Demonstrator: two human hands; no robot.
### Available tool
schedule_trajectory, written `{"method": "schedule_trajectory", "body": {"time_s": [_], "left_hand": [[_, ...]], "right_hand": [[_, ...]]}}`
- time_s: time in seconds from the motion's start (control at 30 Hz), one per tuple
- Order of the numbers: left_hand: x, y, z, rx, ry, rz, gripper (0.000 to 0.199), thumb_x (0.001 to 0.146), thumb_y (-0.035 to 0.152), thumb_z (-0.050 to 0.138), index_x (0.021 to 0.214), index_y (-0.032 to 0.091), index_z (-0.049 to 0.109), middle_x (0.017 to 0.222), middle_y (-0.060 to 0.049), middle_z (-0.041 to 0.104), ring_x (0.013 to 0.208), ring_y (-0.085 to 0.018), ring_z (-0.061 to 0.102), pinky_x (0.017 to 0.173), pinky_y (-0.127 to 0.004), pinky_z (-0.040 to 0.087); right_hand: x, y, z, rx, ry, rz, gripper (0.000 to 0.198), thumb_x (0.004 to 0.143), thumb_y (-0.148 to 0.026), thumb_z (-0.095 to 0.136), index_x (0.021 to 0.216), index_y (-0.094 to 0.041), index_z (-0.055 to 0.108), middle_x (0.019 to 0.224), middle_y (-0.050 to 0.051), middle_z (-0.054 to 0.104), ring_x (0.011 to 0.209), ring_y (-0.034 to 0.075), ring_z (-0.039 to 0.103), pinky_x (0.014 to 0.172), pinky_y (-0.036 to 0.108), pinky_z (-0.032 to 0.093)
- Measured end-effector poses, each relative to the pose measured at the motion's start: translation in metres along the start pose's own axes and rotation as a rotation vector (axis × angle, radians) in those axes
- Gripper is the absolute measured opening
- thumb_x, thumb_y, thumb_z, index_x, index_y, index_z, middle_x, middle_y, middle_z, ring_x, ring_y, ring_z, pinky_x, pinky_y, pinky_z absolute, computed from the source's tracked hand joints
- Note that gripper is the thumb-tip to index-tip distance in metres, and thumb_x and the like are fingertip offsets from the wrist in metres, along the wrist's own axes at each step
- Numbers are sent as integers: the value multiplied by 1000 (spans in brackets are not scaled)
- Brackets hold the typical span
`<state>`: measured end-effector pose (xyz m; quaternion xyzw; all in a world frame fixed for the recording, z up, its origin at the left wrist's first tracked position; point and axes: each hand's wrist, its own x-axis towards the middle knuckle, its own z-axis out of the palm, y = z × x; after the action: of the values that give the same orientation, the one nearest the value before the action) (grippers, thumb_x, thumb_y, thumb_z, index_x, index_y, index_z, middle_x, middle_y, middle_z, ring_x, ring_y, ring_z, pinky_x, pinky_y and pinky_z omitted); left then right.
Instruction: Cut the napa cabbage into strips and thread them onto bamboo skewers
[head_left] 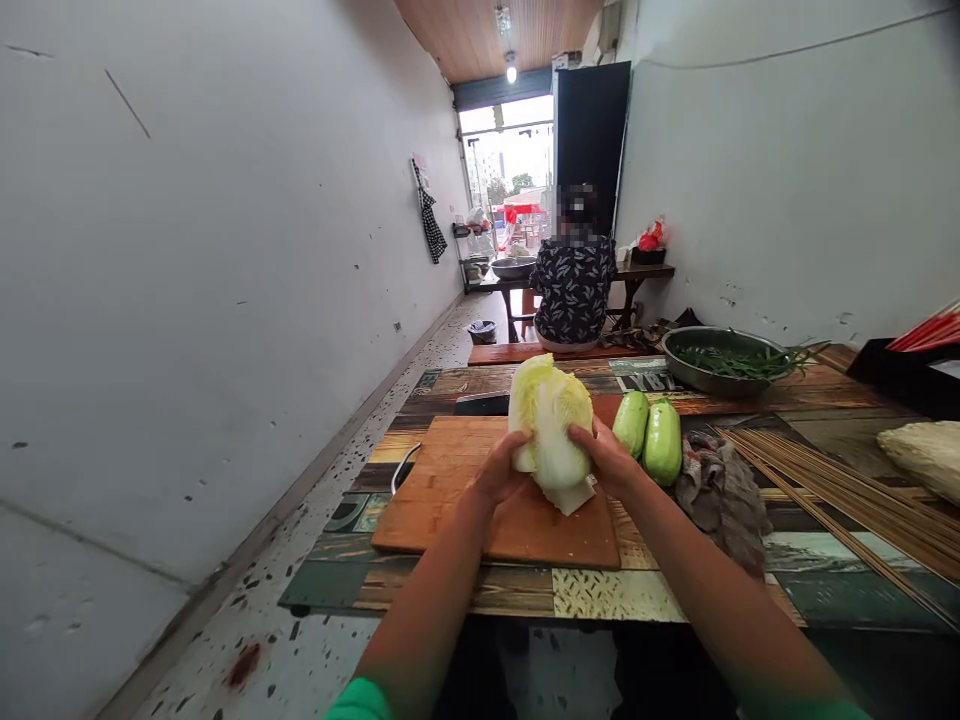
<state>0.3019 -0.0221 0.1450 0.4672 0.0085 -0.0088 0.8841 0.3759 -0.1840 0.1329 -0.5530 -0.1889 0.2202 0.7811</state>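
Note:
A napa cabbage (pixel 553 430), pale yellow and white, is held upright between my two hands over a wooden cutting board (pixel 442 490). My left hand (pixel 501 466) grips its left side, with the thumb across the front. On the right side, my right hand (pixel 606 455) presses in the same way, its other fingers hidden behind the cabbage. A loose white leaf piece hangs at the base. Behind the board, a dark flat blade (pixel 482 404) shows partly, its right end covered by the cabbage.
Right of the board lie two pale green squashes (pixel 663 442), a crumpled grey rag (pixel 721 500) and many thin wooden skewers (pixel 840 490). A metal basin (pixel 726 362) of green leaves stands farther back. Beyond the table a person (pixel 574 290) sits facing away. A white wall runs along the left.

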Motion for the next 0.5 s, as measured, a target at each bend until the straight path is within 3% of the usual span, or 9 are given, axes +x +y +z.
{"method": "schedule_trajectory", "body": {"time_s": [0.1, 0.2, 0.27, 0.37, 0.5], "left_hand": [[-1, -1, 10, 138, -23, 64, 85, 56, 39, 90, 131, 18, 58, 127, -13, 69, 123, -37, 60, 102, -47, 52], [4, -3, 24, 295, 86, 186, 98, 54, 27, 93, 141, 26, 49, 133, -9, 65, 125, -33, 58, 109, -50, 47], [8, -3, 28, 310, 113, 194, 101, 55, 24, 92, 144, 28, 45, 132, -8, 64, 124, -32, 59, 110, -51, 46], [9, 4, 25, 219, 64, 86, 96, 57, 28, 88, 143, 25, 46, 136, -12, 63, 121, -34, 60, 105, -53, 50], [3, 17, 13, 129, 19, -127, 86, 61, 30, 83, 139, 21, 50, 135, -15, 63, 118, -38, 62, 95, -57, 55]], "right_hand": [[-1, -6, 3, 113, 18, 72, 71, 65, -58, 84, 120, -21, 58, 116, 12, 74, 105, 30, 71, 85, 40, 59], [-1, -9, 3, 134, 88, 94, 67, 68, -57, 82, 118, -21, 58, 115, 12, 74, 104, 29, 71, 84, 40, 60], [-2, -12, 2, 148, 69, 100, 67, 69, -60, 80, 120, -22, 57, 116, 11, 74, 106, 29, 70, 84, 40, 60], [-3, -19, -2, 153, -39, 153, 68, 70, -65, 77, 120, -24, 58, 121, 11, 72, 106, 28, 69, 79, 39, 61], [-3, -24, -8, 81, -57, 201, 64, 65, -56, 84, 115, -24, 60, 117, 9, 72, 94, 24, 70, 63, 32, 60]]}}
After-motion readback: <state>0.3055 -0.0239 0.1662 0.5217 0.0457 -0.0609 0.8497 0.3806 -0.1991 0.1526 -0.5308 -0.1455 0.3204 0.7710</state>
